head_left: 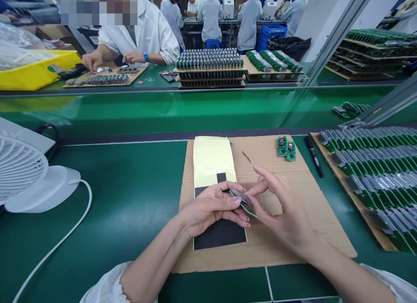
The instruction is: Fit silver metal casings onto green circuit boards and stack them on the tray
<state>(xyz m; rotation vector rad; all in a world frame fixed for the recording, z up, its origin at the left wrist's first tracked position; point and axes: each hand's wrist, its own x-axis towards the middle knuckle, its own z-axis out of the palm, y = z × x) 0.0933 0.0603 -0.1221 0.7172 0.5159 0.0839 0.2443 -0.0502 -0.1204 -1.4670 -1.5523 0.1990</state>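
One white fan [22,170] stands at my left. One pale yellow sheet [213,161] lies on one brown cardboard [260,256]; above it my left hand [213,205] pinches one small circuit board [243,200]. My right hand [276,203] touches its other end with the fingertips (one thin sliver [246,158] pokes up there); whether they clamp either, I can't tell. Further right, two green boards [282,146], one black pen [314,156], one tray [388,244] of many boards. All on a green desk [130,185]; one white-coated person [156,29] sits opposite, others [210,16] behind.
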